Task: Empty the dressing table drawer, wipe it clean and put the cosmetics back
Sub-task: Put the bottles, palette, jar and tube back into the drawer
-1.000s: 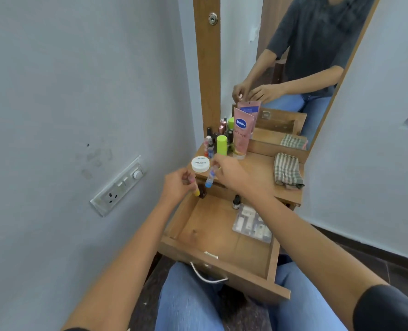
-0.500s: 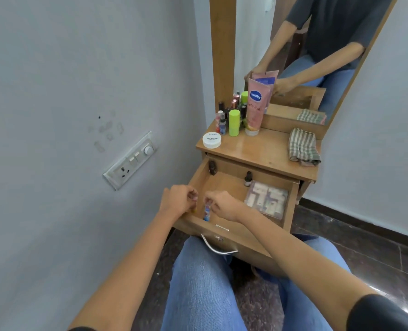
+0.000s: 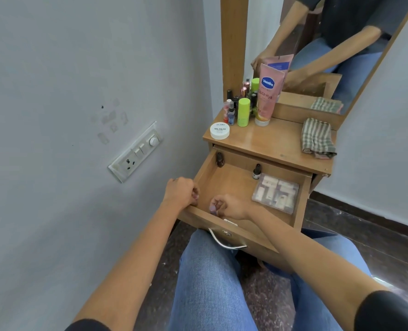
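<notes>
We had R hand (image 3: 231, 206) pinching small bottle (image 3: 213, 208) in drawer (image 3: 232, 185) front; L hand (image 3: 181, 191) curled, contents unclear tbh.

Matt wooden drawer (image 3: 231, 185), shiny metal handle (image 3: 226, 242), striped cloth (image 3: 317, 138), glossy plastic tube (image 3: 267, 94)

Wooden drawer (image 3: 224, 187) is standing pulled out, its floor mostly bare. Two small dark bottles are standing upright against its back wall, one in the left corner (image 3: 219, 160) and one near the middle (image 3: 256, 172). A clear flat case of pale pieces (image 3: 275, 192) is lying just beside the latter, toward the right wall. A small pale item (image 3: 212, 208), blurred, is sitting pinched in the right hand (image 3: 231, 206) over the front left. Pink tube (image 3: 267, 96), green bottle (image 3: 243, 112), white jar (image 3: 219, 130) and striped cloth (image 3: 317, 138) are sitting on the tabletop (image 3: 269, 142).
</notes>
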`<state>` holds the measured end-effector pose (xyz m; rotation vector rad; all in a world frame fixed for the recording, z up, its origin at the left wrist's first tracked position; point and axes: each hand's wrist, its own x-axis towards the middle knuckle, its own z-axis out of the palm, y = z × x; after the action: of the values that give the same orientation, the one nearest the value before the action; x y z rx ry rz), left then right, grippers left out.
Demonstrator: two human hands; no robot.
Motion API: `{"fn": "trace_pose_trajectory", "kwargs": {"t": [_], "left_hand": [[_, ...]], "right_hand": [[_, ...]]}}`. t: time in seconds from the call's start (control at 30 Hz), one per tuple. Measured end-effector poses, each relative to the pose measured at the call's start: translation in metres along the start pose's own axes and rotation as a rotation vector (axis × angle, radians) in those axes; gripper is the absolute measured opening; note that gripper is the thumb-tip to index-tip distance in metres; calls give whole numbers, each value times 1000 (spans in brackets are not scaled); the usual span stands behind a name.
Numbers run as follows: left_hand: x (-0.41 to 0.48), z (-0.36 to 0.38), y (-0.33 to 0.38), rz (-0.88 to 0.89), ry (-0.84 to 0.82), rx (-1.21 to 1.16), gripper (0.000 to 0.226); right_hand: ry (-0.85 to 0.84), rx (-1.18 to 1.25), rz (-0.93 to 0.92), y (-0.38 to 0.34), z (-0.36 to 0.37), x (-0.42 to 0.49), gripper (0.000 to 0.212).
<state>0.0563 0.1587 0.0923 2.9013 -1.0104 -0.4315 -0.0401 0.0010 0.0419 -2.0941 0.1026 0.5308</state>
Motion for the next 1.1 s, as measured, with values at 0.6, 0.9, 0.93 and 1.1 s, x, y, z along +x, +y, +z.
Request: {"fn": "trace_pose_trajectory", "kwargs": {"t": [0.6, 0.9, 0.93, 1.1], "left_hand": [[4, 0, -19, 103, -25, -22, 12], [7, 2, -22, 112, -61, -95, 15], [8, 2, -22, 119, -72, -72, 14], [10, 1, -20, 119, -133, 106, 25]], "right_hand": [[95, 26, 57, -16, 23, 38, 28], [75, 2, 68, -22, 18, 27, 35], [77, 9, 66, -23, 17, 24, 36], [70, -12, 51, -28, 12, 18, 39]]}}
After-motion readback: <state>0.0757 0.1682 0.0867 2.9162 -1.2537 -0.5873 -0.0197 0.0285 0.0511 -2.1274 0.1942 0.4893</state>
